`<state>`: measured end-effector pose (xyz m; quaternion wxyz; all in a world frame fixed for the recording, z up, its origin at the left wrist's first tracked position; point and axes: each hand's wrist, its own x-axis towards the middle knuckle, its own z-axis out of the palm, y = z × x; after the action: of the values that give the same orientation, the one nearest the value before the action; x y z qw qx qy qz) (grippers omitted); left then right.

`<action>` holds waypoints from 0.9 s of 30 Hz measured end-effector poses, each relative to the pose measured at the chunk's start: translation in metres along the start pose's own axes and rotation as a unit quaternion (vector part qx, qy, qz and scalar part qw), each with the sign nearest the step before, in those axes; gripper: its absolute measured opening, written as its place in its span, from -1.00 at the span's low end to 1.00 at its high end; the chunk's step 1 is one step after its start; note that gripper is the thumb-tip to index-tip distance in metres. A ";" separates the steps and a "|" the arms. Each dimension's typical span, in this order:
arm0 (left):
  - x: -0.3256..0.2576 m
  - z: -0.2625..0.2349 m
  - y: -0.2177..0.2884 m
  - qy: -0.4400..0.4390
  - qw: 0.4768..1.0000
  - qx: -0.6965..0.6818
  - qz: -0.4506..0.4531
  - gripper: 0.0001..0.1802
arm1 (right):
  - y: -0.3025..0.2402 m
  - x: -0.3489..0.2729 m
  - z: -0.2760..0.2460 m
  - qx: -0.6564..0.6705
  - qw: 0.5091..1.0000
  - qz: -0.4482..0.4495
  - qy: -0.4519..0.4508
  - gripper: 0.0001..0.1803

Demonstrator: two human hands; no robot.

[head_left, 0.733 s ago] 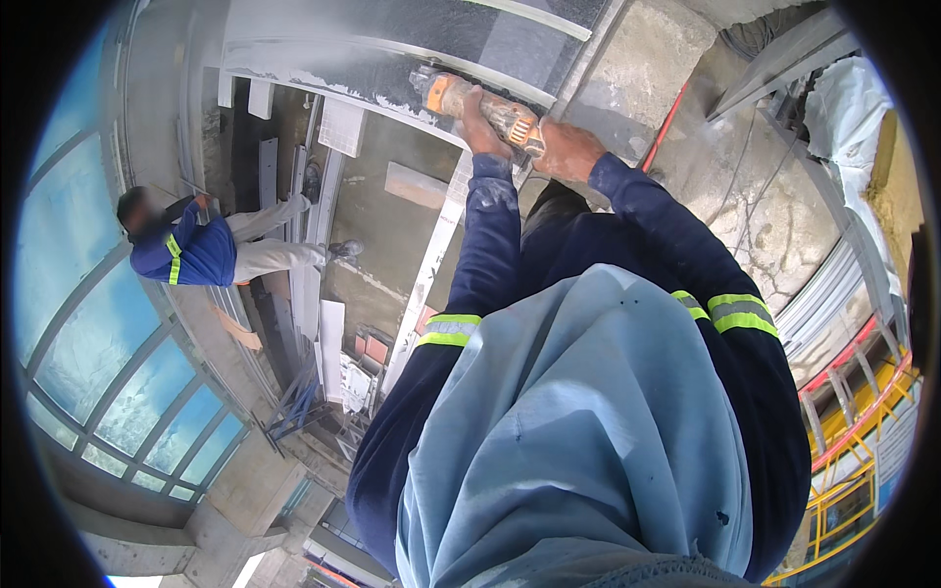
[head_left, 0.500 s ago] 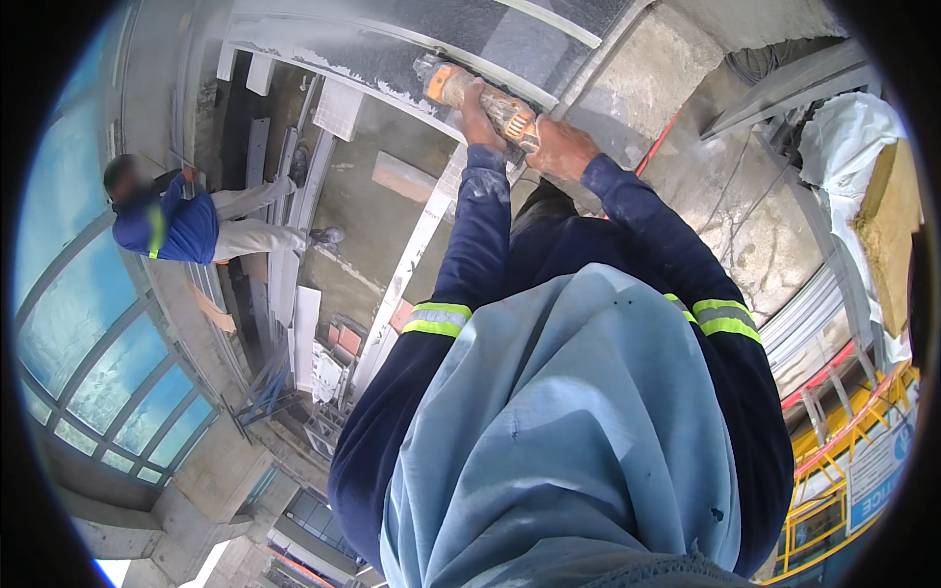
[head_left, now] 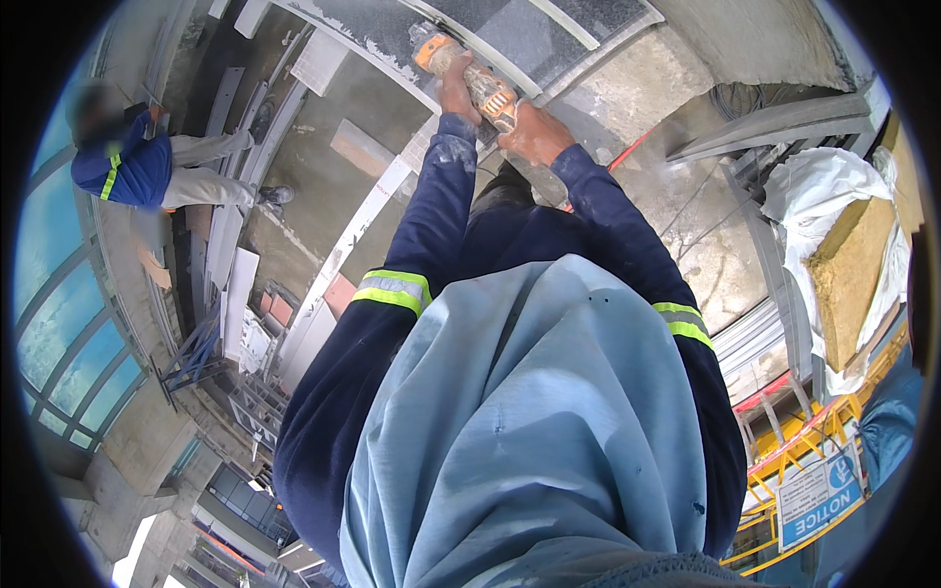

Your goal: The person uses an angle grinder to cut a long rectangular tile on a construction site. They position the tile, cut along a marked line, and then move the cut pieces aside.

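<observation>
A worker in a dark blue jacket with reflective sleeve bands leans over a dark stone slab, both arms stretched out to an orange power grinder pressed to the slab's pale, dusty edge. The left hand is clenched around the front of the tool near its head; the right hand is wrapped tight around the rear of the body.

The grinder looks like a compact but weighty, rigid tool, likely to kick and vibrate, so a firm two-handed hold, one hand at the body and one forward by the head and away from the disc, seems the sound way to take it. The slab appears heavy, stiff and prone to chipping at its edges.

To the right, an open white sack holds a yellowish block, apparently insulation. Farther left, well apart, another person in blue crouches on the concrete floor among metal rails. A light blue cloth fills the foreground.
</observation>
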<state>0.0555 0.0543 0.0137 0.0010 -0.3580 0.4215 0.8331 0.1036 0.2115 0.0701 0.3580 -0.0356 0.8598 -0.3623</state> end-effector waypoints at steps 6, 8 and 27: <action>-0.014 0.005 -0.008 0.005 0.999 -0.007 0.039 -0.55 | 0.010 -0.008 0.006 -0.019 0.999 -0.032 0.038 -0.41; -0.019 0.002 -0.011 0.004 0.999 -0.003 0.047 -0.54 | 0.012 -0.012 0.006 0.007 1.000 -0.016 0.016 -0.40; 0.003 -0.001 -0.005 0.018 0.999 0.017 0.039 -0.50 | -0.001 -0.004 -0.002 0.005 1.000 -0.018 -0.019 -0.41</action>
<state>0.0553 0.0560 0.0078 -0.0326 -0.3563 0.4490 0.8188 0.1045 0.2134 0.0738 0.3677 -0.0557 0.8503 -0.3725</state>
